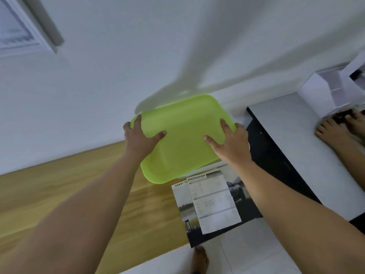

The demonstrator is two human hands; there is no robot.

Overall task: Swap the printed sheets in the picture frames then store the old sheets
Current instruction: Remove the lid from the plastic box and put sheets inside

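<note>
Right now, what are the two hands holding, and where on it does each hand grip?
A green lid, gripped at its two short ends: left hand on the left edge, right hand on the right edge, thumbs on top.

Soft, even light; forked shadow on wall (177, 56); edges perhaps motion-blurred.

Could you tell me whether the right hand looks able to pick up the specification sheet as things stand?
Probably not yet. The right hand grips the green lid together with the left hand, so it is occupied. The specification sheet itself lies uncovered just below, atop another printed sheet.
</note>
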